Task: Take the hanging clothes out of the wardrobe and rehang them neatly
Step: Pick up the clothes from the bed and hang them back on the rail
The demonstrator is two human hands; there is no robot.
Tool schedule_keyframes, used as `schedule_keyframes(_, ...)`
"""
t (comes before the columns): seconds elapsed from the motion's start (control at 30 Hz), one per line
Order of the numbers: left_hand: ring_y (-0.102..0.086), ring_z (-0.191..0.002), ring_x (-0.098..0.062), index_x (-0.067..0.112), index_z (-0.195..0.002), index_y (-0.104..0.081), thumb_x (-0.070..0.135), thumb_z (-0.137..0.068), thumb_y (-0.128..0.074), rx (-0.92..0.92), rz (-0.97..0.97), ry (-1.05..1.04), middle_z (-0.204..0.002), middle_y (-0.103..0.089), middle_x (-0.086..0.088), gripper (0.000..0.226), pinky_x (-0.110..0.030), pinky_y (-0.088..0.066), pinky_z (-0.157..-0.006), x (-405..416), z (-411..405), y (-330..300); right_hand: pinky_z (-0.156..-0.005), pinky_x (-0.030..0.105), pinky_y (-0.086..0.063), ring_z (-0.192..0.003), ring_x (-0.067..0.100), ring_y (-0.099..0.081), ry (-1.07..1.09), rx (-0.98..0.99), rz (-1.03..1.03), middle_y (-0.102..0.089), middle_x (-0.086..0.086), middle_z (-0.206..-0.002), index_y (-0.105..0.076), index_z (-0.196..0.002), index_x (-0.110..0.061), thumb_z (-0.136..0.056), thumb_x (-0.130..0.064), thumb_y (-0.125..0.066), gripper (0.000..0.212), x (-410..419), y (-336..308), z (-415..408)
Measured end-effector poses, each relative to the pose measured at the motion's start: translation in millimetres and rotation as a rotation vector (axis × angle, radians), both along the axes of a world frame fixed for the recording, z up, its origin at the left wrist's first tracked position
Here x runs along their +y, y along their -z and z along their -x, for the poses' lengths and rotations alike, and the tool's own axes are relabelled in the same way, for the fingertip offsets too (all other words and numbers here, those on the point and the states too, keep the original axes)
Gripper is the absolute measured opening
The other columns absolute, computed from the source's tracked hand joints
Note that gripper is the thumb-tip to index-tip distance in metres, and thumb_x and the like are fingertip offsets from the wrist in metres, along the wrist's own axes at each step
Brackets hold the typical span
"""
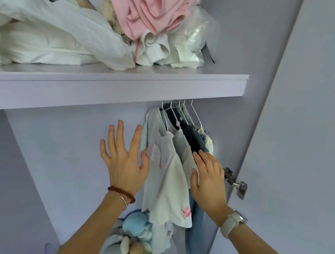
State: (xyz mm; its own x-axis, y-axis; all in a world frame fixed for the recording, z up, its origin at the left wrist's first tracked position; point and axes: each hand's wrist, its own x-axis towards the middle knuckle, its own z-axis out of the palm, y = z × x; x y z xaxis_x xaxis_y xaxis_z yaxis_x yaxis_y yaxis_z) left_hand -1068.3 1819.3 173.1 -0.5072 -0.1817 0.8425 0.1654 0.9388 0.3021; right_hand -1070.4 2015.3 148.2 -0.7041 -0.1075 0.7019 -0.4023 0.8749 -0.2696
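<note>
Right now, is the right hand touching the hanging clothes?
Touching: the head view shows the right hand lying flat against the hanging clothes, fingertips on the dark garment.

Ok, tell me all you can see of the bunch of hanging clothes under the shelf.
The hanging clothes are small garments, mostly white or pale, with a grey and a dark one between, on thin white hangers packed tight at the right end under the shelf. One white piece shows pink marks. They look like soft cloth and hang slanted. The left hand touches their left side with spread fingers; the right hand lies flat on their right side.
</note>
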Motion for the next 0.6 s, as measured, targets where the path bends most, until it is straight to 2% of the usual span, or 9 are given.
schedule_keyframes(0.07, -0.024, -0.136, -0.037, 0.017, -0.135, -0.045, 0.028, -0.080, -0.041, -0.147, -0.017, 0.098, -0.146, -0.033, -0.018, 0.055, -0.060, -0.015, -0.106, 27.5, -11.4, 39.9, -0.096, 0.054, -0.041, -0.113, 0.035, -0.055, 0.091, -0.067, -0.082, -0.060, 0.016, -0.119, -0.058, -0.119, -0.003, -0.086, -0.017, -0.040, 0.041, 24.2, 23.5, -31.4)
schedule_keyframes(0.17, -0.039, -0.129, -0.039, 0.011, -0.128, -0.053, 0.015, -0.075, -0.066, -0.390, 0.129, 0.274, -0.138, -0.046, -0.017, 0.055, -0.063, -0.026, -0.100, 68.9, -35.1, 101.6, -0.099, 0.055, -0.037, -0.117, 0.035, -0.052, 0.240, -0.208, -0.104, -0.058, 0.015, -0.123, -0.056, -0.121, -0.005, -0.084, -0.012, -0.049, 0.038, 61.7, 65.9, -90.3)
schedule_keyframes(0.23, -0.037, -0.132, -0.035, 0.011, -0.130, -0.051, 0.014, -0.075, -0.069, -0.585, 0.193, 0.390, -0.139, -0.045, -0.014, 0.057, -0.061, -0.026, -0.102, 93.3, -57.5, 136.5, -0.103, 0.054, -0.031, -0.122, 0.034, -0.047, 0.342, -0.324, -0.076, -0.055, 0.014, -0.127, -0.054, -0.125, -0.006, -0.086, -0.011, -0.051, 0.039, 82.9, 95.6, -138.8)
schedule_keyframes(0.3, -0.030, -0.136, -0.031, 0.012, -0.133, -0.047, 0.019, -0.083, -0.062, -0.729, 0.277, 0.514, -0.144, -0.040, -0.011, 0.053, -0.057, -0.020, -0.106, 121.0, -83.1, 164.7, -0.104, 0.054, -0.030, -0.124, 0.034, -0.046, 0.485, -0.418, -0.019, -0.055, 0.014, -0.128, -0.053, -0.125, -0.006, -0.086, -0.012, -0.053, 0.039, 102.3, 123.3, -194.9)
schedule_keyframes(0.43, -0.023, -0.139, -0.026, 0.014, -0.136, -0.043, 0.024, -0.089, -0.052, -0.835, 0.489, 0.820, -0.146, -0.036, -0.006, 0.050, -0.052, -0.015, -0.109, 185.8, -151.0, 208.4, -0.105, 0.046, -0.030, -0.127, 0.030, -0.043, 0.827, -0.589, 0.152, -0.052, 0.012, -0.131, -0.051, -0.127, -0.009, -0.089, -0.017, -0.044, 0.040, 128.5, 171.6, -320.3)
schedule_keyframes(0.53, -0.017, -0.141, -0.022, 0.016, -0.138, -0.039, 0.026, -0.090, -0.047, -0.838, 0.667, 1.050, -0.148, -0.033, -0.005, 0.050, -0.047, -0.009, -0.111, 230.5, -212.6, 230.6, -0.107, 0.037, -0.022, -0.133, 0.023, -0.031, 1.091, -0.678, 0.287, -0.042, 0.005, -0.140, -0.041, -0.135, -0.016, -0.094, -0.023, -0.039, 0.042, 130.4, 201.0, -411.4)
schedule_keyframes(0.6, -0.020, -0.140, -0.022, 0.015, -0.137, -0.041, 0.026, -0.090, -0.048, -0.820, 0.748, 1.189, -0.147, -0.034, -0.006, 0.049, -0.047, -0.009, -0.110, 254.9, -253.8, 238.3, -0.107, 0.034, -0.020, -0.134, 0.020, -0.029, 1.245, -0.697, 0.399, -0.039, 0.003, -0.142, -0.039, -0.136, -0.016, -0.095, -0.024, -0.037, 0.042, 124.5, 214.1, -465.3)
